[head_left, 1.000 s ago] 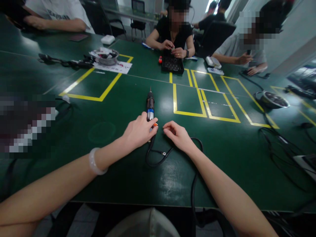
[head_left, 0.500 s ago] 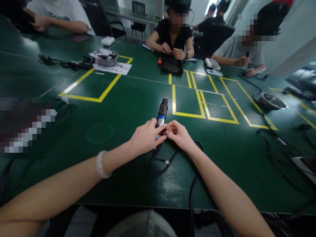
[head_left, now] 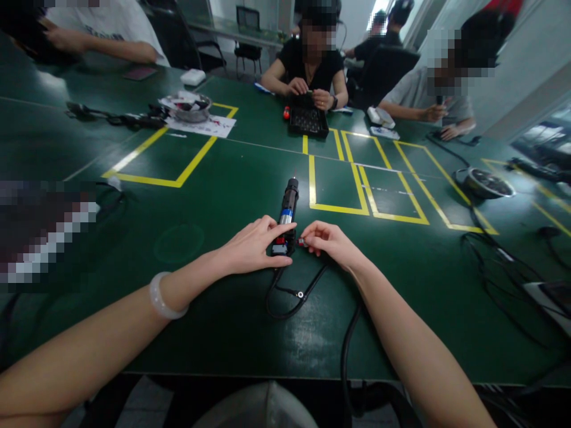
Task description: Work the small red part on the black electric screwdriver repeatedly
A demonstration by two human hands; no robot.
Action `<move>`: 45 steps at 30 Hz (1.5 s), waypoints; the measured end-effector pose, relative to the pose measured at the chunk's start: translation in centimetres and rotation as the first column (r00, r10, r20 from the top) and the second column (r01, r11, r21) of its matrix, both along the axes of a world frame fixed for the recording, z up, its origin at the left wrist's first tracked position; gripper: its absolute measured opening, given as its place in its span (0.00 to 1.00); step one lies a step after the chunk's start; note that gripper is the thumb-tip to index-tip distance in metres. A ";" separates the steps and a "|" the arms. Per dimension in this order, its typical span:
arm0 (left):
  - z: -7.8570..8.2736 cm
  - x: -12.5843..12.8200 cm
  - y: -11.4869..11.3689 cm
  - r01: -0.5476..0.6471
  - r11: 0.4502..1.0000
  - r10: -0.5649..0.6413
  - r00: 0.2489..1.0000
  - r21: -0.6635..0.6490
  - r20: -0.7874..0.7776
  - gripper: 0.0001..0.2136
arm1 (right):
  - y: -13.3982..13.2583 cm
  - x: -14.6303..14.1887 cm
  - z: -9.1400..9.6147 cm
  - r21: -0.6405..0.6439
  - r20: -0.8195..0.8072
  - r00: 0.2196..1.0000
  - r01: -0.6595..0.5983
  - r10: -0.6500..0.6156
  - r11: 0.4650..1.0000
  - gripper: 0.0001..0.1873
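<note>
A slim black electric screwdriver (head_left: 288, 208) with a blue band and a silver section lies on the green table, its thin bit pointing away from me. My left hand (head_left: 256, 242) steadies its near end, index finger across the body and thumb lower down, with red and light grey parts showing between them. Just right of the tool, my right hand (head_left: 328, 241) pinches a small red and grey piece (head_left: 302, 242), apart from the body; its exact kind is too small to tell. A black cable (head_left: 285, 315) loops from the screwdriver's near end under my right forearm.
Yellow tape rectangles (head_left: 339, 209) mark the table. A metal bowl (head_left: 190, 109) stands on paper at back left, another bowl (head_left: 488, 183) at right among cables (head_left: 491, 270). Across from me, a person works over a black tray (head_left: 307, 122); other people sit left and right.
My right hand has drawn slightly away from the screwdriver, and the small red and grey piece now shows in its fingers. My left thumb and index finger have spread farther apart.
</note>
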State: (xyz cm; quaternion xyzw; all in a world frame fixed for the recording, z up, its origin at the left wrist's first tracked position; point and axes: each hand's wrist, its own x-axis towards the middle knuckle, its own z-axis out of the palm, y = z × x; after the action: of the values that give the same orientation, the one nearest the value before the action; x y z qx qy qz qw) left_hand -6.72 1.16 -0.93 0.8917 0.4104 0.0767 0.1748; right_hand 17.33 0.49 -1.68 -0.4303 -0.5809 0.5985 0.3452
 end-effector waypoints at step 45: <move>-0.2 0.4 -0.4 -0.033 0.999 0.032 0.999 0.008 0.012 0.38 | -0.2 -1.6 -1.3 -0.028 -0.090 0.995 0.048 -0.051 0.998 0.16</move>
State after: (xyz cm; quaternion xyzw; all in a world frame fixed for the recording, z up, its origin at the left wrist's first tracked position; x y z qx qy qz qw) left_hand -6.30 0.80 -1.08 0.8851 0.4235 0.0864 0.1723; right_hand 15.72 0.28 -2.95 -0.4212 -0.5461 0.6161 0.3806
